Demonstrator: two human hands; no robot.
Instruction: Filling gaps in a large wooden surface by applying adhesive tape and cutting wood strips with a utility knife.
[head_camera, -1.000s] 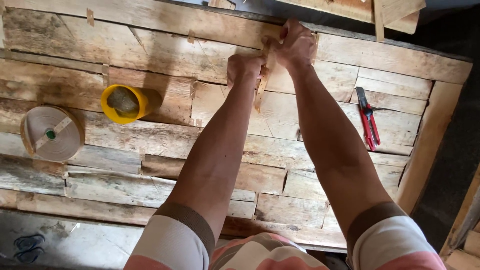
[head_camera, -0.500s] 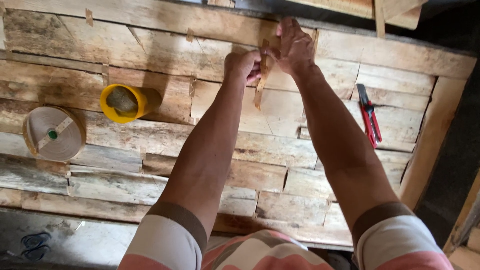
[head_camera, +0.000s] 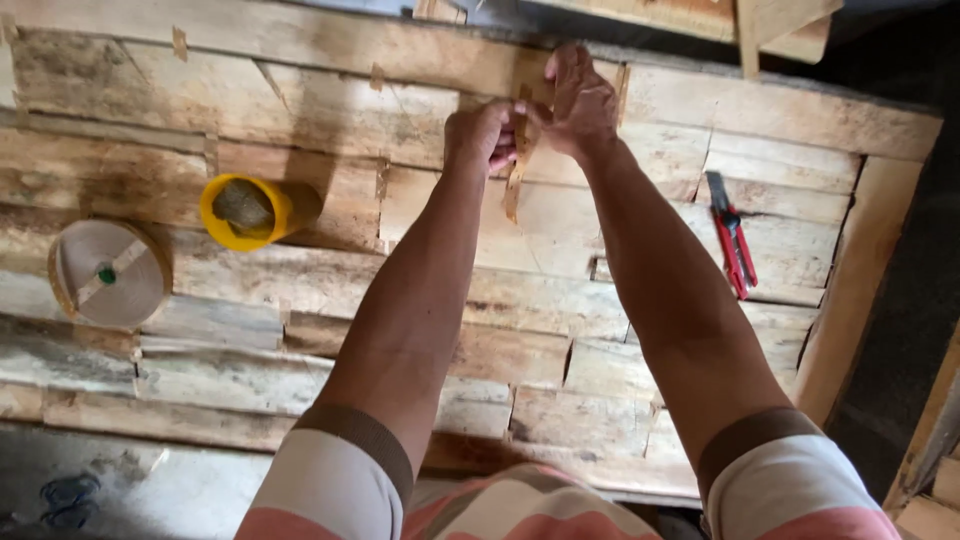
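Left hand (head_camera: 480, 135) now nearer right hand (head_camera: 580, 105)

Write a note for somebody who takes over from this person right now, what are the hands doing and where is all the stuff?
Left hand: pinching the upper end of a brown tape strip.
Right hand: holding the same strip's top, against the wooden boards.
Strip hangs down over a board joint, lower end loose.
Yellow cup and tape roll lie at the left; red cutter at the right.
Short tape pieces already cross several joints; others look bare.
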